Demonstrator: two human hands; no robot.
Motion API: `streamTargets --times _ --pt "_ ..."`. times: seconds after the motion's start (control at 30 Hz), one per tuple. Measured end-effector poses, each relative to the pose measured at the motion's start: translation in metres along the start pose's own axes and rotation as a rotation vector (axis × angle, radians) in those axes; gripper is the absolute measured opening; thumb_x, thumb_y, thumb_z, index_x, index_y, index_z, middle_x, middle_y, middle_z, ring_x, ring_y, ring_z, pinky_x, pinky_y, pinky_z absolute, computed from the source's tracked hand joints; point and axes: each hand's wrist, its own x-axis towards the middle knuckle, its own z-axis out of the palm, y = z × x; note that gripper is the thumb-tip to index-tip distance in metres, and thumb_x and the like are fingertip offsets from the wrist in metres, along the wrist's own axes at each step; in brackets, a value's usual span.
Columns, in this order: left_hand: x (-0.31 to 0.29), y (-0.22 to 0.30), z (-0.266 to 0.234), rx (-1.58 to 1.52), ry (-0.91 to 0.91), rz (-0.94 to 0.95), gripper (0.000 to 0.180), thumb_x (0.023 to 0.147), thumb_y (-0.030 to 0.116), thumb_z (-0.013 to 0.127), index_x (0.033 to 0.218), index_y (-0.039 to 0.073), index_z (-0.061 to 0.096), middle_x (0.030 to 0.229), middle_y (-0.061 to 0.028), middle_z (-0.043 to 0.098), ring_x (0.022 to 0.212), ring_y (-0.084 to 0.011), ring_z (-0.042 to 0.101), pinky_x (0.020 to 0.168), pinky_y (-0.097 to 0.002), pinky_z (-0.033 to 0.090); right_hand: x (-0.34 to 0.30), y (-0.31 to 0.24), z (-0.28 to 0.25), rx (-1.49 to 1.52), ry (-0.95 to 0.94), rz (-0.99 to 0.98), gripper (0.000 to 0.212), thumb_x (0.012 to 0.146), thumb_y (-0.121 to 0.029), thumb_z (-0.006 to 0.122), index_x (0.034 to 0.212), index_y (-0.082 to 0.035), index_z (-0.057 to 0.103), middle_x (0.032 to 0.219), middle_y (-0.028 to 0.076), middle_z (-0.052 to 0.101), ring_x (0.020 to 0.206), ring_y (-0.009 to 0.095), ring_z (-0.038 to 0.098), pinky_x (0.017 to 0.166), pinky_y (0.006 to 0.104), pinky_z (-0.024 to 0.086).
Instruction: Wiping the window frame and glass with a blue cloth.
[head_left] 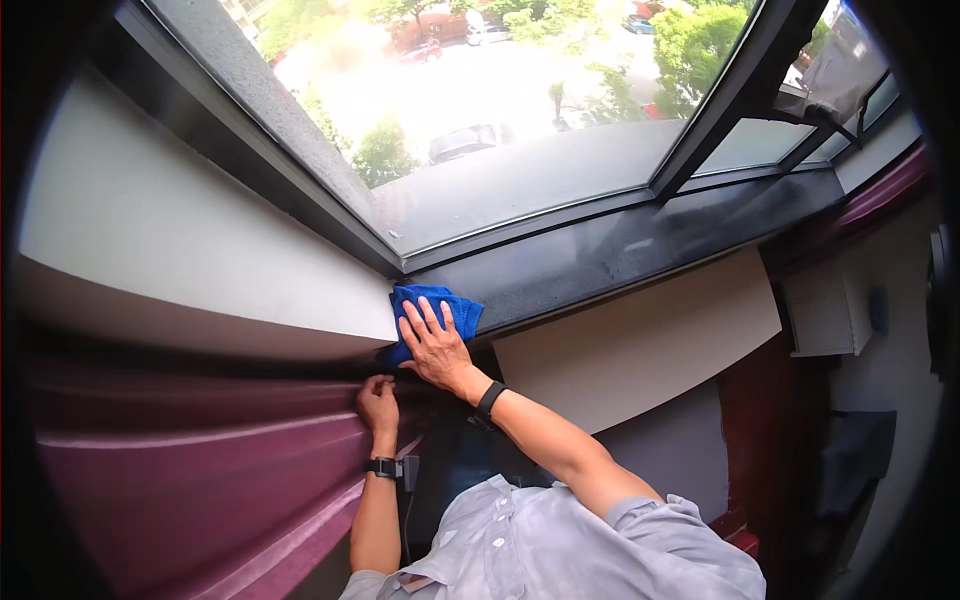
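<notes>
A folded blue cloth (462, 312) lies in the corner where the dark window sill meets the white side wall. Flat on top of it, my right hand (436, 346) presses down with its fingers spread. Part of the cloth hangs over the front edge beside the wall corner. Below and to the left, my left hand (378, 402) has its fingers curled at the edge of a purple curtain (220, 460). The curtain's folds draw together toward that hand, though the fingertips are partly hidden. Dark bands circle both wrists.
The dark, glossy sill (620, 245) runs off to the right under the framed window (540, 180). A pale board (640, 335) stands below it. An open window section (835, 70) is at the far right, near another purple curtain (885, 195). The white wall (200, 230) borders the left side.
</notes>
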Motion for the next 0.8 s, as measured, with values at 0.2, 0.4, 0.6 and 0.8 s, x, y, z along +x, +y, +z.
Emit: streamTargets --times 0.2,0.4,0.6,0.8 --pt "-0.009 0.031 0.016 0.031 -0.289 0.309 0.011 0.087 -0.005 0.061 0.091 0.0 0.07 0.086 -0.0128 0.074 0.076 -0.0207 0.073 0.07 -0.0306 0.057 -0.024 0.053 -0.037 -0.09 0.015 -0.111 0.082 0.068 -0.044 0.081 0.139 -0.016 0.054 0.153 0.01 0.045 0.142 0.035 0.04 0.114 0.0585 0.03" --pt "0.015 0.073 0.02 -0.085 -0.588 0.366 0.013 0.089 -0.006 0.061 0.094 -0.001 0.071 0.088 -0.009 0.074 0.076 -0.0154 0.071 0.067 -0.0266 0.055 -0.059 0.141 -0.1 -0.196 -0.022 0.049 0.087 0.063 -0.048 0.084 0.14 -0.019 0.054 0.153 0.008 0.045 0.142 0.032 0.041 0.115 0.0549 0.03" --pt "0.025 0.086 0.013 -0.153 -0.608 0.574 0.012 0.085 -0.011 0.061 0.091 -0.003 0.068 0.091 -0.011 0.072 0.072 -0.0173 0.069 0.066 -0.0283 0.055 -0.047 0.108 -0.088 -0.148 -0.083 0.221 0.079 0.084 -0.059 0.064 0.145 -0.01 0.051 0.159 0.013 0.036 0.149 0.034 0.027 0.12 0.0577 0.015" --pt "0.012 0.102 0.009 -0.238 -0.466 0.776 0.013 0.079 -0.013 0.063 0.085 -0.002 0.06 0.09 -0.0145 0.071 0.075 -0.0251 0.068 0.068 -0.0314 0.055 0.025 0.0 0.012 -0.147 0.042 0.224 0.049 0.091 -0.036 0.064 0.136 -0.016 0.06 0.152 0.005 0.046 0.146 0.032 0.034 0.117 0.0596 0.023"
